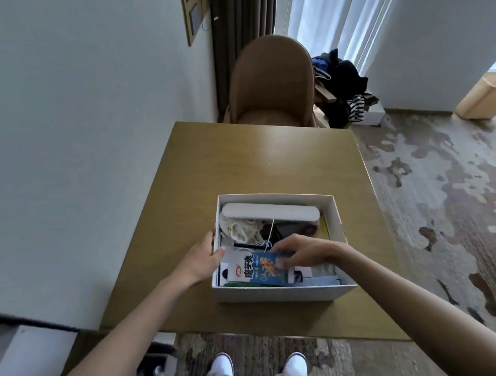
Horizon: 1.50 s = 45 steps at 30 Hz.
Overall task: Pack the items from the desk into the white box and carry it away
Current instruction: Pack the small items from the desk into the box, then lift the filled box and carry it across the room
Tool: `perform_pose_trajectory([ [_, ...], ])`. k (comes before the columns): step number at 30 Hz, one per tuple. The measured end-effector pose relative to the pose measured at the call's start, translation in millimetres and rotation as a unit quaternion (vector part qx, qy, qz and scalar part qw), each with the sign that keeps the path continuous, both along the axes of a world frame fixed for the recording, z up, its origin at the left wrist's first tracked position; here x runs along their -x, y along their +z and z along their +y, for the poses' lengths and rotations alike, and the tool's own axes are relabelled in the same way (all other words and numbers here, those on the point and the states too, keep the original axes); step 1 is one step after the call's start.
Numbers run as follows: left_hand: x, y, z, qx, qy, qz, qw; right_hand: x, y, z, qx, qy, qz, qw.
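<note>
A white box (282,295) stands on the wooden desk (256,163), near its front edge. Inside lie a long white rounded case (272,210) along the far wall, a cream cloth (241,230), a white cord and dark items. On top at the near side lies a blue and white snack packet (256,271). My right hand (299,250) is inside the box, fingers curled on the packet's right end. My left hand (206,258) holds the box's left wall, thumb over the rim.
A brown chair (271,82) is tucked against the desk's far edge. A pile of dark clothes (342,88) sits right of it. A wall runs along the left. Patterned carpet covers the floor to the right. My white shoes show below the desk.
</note>
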<state>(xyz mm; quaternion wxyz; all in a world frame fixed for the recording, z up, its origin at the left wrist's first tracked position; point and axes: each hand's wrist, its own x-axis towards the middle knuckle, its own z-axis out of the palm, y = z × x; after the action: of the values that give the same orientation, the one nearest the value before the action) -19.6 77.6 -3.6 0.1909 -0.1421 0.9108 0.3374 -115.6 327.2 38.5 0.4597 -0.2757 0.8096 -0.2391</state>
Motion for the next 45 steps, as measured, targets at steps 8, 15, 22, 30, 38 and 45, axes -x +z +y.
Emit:
perform_pose_trajectory([
  [8,24,18,-7,0.073,-0.042,-0.07,0.994,-21,-9,-4,-0.032,-0.049,0.286,0.957],
  [15,37,26,-1,0.057,-0.04,-0.062,0.996,-13,-8,63,-0.127,-0.307,0.427,0.841],
  [22,46,28,2,0.042,-0.021,-0.066,0.997,-20,-20,76,-0.106,-0.452,0.146,0.874],
  [30,47,30,5,0.056,-0.029,-0.052,0.997,-10,-30,84,-0.129,-0.436,0.174,0.874],
  [38,58,52,69,0.042,-0.008,-0.041,0.998,12,-28,152,-0.083,-0.404,0.175,0.894],
  [45,101,70,243,0.08,-0.014,-0.004,0.997,55,-19,317,-0.037,-0.411,0.224,0.883],
])
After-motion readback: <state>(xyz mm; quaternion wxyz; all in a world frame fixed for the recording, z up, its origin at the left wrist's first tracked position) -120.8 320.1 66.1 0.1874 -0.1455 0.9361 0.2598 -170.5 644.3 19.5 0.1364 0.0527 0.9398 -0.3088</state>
